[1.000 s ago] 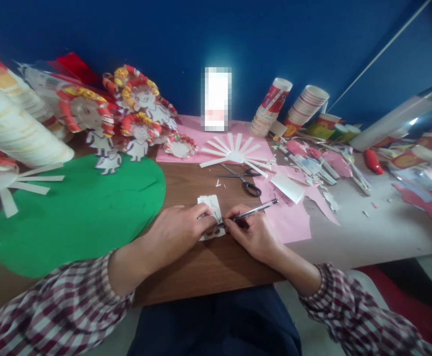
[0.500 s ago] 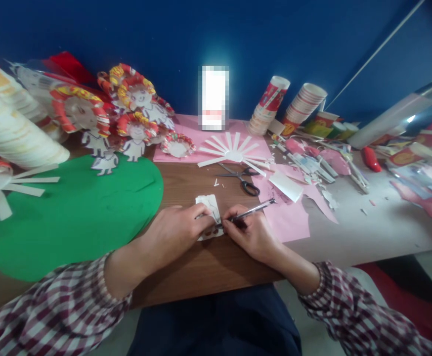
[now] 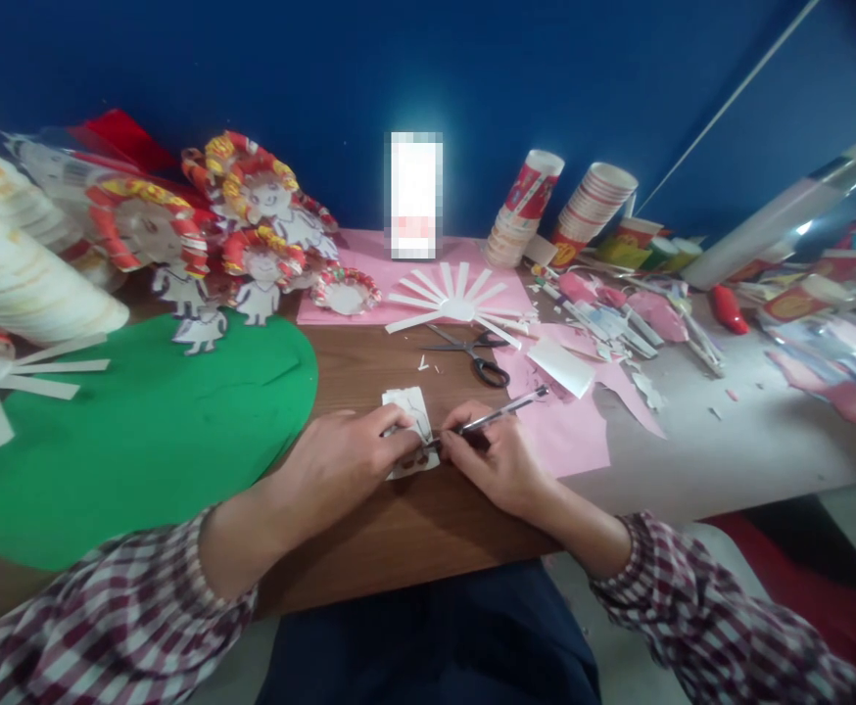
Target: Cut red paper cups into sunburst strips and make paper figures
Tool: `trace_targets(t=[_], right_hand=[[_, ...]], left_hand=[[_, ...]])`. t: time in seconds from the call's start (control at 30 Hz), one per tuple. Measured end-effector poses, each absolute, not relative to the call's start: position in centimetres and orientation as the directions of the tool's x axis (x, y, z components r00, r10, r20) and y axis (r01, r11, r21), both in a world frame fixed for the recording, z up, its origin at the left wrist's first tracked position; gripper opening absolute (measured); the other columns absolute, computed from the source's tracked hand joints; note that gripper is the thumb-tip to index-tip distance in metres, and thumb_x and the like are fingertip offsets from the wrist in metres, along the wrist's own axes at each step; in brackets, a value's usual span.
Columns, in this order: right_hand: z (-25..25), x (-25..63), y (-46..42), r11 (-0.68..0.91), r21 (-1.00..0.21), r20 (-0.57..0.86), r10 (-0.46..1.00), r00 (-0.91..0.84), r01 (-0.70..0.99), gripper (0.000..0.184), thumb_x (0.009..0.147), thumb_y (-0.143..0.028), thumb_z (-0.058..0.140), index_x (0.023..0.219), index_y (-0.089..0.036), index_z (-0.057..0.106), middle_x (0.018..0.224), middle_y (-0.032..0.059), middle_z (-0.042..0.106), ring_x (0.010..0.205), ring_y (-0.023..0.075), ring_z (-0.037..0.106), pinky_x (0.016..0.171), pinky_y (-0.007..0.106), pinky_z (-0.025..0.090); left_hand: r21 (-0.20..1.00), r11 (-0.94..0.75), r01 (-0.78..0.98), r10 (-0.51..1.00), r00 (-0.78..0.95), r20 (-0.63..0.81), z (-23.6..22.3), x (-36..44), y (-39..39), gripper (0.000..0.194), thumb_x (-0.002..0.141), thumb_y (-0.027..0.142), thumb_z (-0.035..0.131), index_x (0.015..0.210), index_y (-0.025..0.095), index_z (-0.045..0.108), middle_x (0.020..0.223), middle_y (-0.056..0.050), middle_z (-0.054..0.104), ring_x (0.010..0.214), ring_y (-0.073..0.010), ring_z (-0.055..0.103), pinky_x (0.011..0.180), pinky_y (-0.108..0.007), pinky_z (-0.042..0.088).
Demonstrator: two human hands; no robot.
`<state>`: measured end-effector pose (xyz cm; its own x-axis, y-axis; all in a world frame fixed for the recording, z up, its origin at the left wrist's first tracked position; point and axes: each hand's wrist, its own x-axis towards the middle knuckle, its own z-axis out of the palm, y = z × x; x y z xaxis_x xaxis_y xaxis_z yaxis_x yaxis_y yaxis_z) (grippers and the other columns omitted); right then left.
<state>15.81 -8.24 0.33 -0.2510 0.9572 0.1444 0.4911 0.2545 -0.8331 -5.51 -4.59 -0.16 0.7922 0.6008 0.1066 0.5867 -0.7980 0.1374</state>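
A small piece of white paper (image 3: 414, 402) with dark drawn lines and brownish marks lies on the brown table near its front edge. Across its left part rests my left hand (image 3: 351, 446), its thumb and fingers drawn together on the paper; they partly cover the drawing. My right hand (image 3: 498, 452) is closed around a pen (image 3: 501, 409), which slants up to the right. The pen's tip is at the paper's right side, close to my left thumb. Just beyond the hands lie black-handled scissors (image 3: 476, 352), spread apart, with small white paper scraps beside them.
A green paper oval (image 3: 141, 441) covers the left side, with decorated paper figures (image 3: 259, 284) behind it. A white paper fan of strips (image 3: 457, 305) lies on pink paper before a bright phone (image 3: 414, 196). Stacked paper cups (image 3: 596, 211) and pink scraps (image 3: 560, 431) are at right.
The view has shifted slightly, so the background sits a little further left. Both hands stay at the paper, and the pen remains in my right hand with hardly any movement.
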Motion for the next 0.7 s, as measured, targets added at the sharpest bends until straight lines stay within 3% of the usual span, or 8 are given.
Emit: trace_targets(t=[0.17, 0.4, 0.7], right_hand=[[-0.17, 15.92, -8.36, 0.232, -0.872, 0.160, 0.967, -0.197, 0.431, 0.006, 0.089, -0.023, 0.053, 0.087, -0.019, 0.057, 0.073, 0.0008, 0.061, 0.064, 0.0126, 0.058, 0.059, 0.022, 0.045], [-0.35, 16.00, -8.35, 0.198, -0.862, 0.128, 0.976, -0.178, 0.468, 0.008, 0.090, -0.026, 0.051, 0.087, -0.020, 0.054, 0.070, 0.0003, 0.061, 0.061, 0.0128, 0.059, 0.056, 0.022, 0.045], [-0.35, 15.89, -8.66, 0.355, -0.812, 0.292, 0.934, -0.204, 0.463, 0.005, 0.089, -0.022, 0.051, 0.092, -0.020, 0.054, 0.077, 0.0013, 0.059, 0.064, 0.0123, 0.056, 0.058, 0.023, 0.045]], left_hand=[[0.123, -0.785, 0.607, 0.619, 0.777, 0.116, -0.12, -5.29, -4.62, 0.020, 0.089, 0.023, 0.050, 0.103, 0.026, 0.064, 0.103, -0.002, 0.064, 0.077, -0.0146, 0.063, 0.063, -0.025, 0.046], [0.139, -0.784, 0.605, 0.620, 0.776, 0.120, 0.30, -5.04, -4.76, 0.017, 0.088, 0.031, 0.052, 0.097, 0.025, 0.065, 0.102, -0.003, 0.065, 0.077, -0.0173, 0.064, 0.062, -0.028, 0.045], [0.152, -0.786, 0.600, 0.618, 0.775, 0.136, 0.20, -5.28, -4.88, 0.016, 0.088, 0.028, 0.051, 0.096, 0.026, 0.064, 0.106, -0.001, 0.064, 0.076, -0.0150, 0.063, 0.063, -0.026, 0.044]])
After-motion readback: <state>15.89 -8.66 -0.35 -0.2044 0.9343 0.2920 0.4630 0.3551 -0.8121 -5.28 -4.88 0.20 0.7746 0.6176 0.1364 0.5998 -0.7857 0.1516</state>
